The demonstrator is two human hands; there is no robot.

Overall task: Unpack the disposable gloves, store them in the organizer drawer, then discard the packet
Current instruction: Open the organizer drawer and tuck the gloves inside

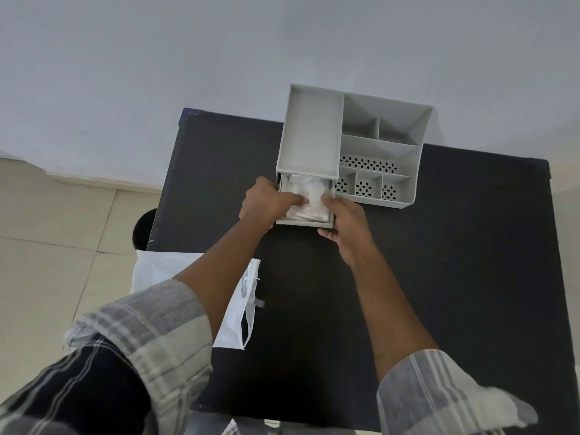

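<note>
Translucent gloves [306, 199] in drawer [309, 223], apparently pressed by both hands.

Left hand [266, 200] and right hand [345, 221] press clear gloves [309, 199] into the open grey drawer [306, 223].
</note>
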